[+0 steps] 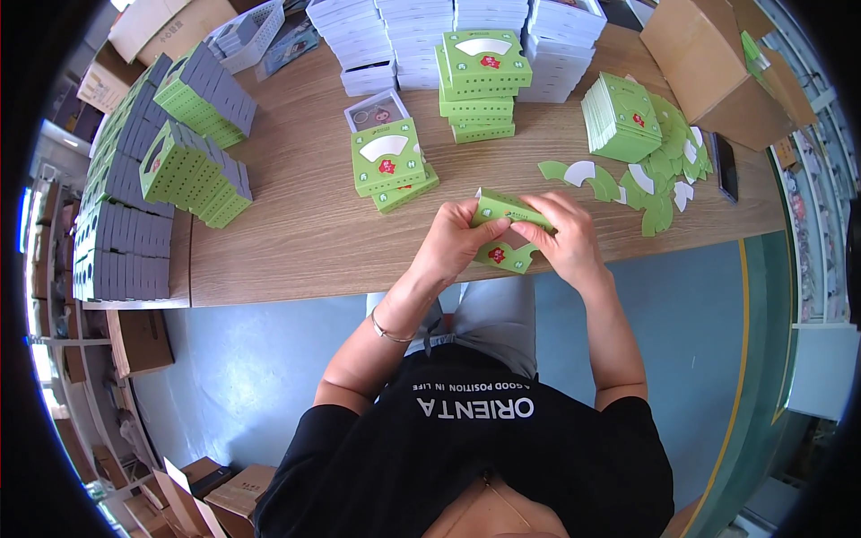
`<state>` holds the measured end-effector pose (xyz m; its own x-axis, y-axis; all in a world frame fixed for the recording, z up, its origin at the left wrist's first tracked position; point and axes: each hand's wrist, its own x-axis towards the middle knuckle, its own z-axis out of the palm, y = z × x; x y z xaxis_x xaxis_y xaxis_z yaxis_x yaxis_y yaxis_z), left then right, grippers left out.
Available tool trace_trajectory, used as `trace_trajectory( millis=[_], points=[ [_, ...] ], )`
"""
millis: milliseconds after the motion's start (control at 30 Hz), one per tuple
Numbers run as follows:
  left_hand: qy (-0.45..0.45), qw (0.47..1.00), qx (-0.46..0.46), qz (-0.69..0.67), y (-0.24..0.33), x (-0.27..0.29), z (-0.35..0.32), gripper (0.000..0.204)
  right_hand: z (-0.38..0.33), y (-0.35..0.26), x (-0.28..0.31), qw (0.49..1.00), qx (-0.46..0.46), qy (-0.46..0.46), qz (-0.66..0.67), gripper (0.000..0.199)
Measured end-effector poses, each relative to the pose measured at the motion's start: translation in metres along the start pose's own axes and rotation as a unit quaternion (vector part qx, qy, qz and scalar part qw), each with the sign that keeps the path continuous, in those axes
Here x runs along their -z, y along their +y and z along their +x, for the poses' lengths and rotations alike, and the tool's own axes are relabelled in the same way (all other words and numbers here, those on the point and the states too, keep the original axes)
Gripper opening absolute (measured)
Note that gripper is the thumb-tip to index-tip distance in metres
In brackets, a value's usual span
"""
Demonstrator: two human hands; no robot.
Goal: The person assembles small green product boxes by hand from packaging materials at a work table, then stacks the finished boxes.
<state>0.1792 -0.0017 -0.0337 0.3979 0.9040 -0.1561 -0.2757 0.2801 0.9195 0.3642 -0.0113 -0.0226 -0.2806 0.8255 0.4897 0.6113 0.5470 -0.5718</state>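
Both my hands hold one small green cardboard box (pixel 507 215), partly folded, above the near edge of the wooden table (pixel 296 233). My left hand (pixel 457 240) grips its left end and my right hand (pixel 563 235) pinches its right side. A green flap (pixel 505 257) hangs under my fingers. Just beyond stand two short stacks of finished green boxes (pixel 390 161), and a taller stack of finished boxes (pixel 480 85) stands further back. A pile of flat green blanks (pixel 619 117) lies to the right, with loose green and white cut-outs (pixel 659 184) scattered beside it.
Rows of folded green and grey boxes (pixel 184 152) fill the table's left side. White card stacks (pixel 421 36) line the far edge. A brown carton (pixel 708 67) and a dark phone (pixel 725 166) sit at the right. More cartons (pixel 143 341) stand on the floor.
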Motion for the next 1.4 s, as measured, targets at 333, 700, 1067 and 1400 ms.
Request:
trace_trajectory(
  millis=[333,700,1067,1400],
  points=[
    [0.062,0.703,-0.26,0.659,-0.037,-0.019,0.011,0.076,0.019,0.058,-0.017,0.958,-0.241,-0.138,0.069,0.029],
    [-0.004,0.651,-0.248,0.717,-0.041,-0.016,0.045,0.067,0.008,0.04,-0.017,0.987,-0.132,0.063,-0.061,0.033],
    [0.064,0.756,-0.447,0.474,-0.005,0.011,-0.002,0.041,-0.017,-0.012,-0.053,0.974,-0.041,0.207,-0.08,0.04],
    [0.593,0.736,-0.327,0.017,0.118,0.297,-0.124,0.04,0.129,-0.137,-0.131,0.897,-0.089,-0.181,0.394,0.038]
  ],
)
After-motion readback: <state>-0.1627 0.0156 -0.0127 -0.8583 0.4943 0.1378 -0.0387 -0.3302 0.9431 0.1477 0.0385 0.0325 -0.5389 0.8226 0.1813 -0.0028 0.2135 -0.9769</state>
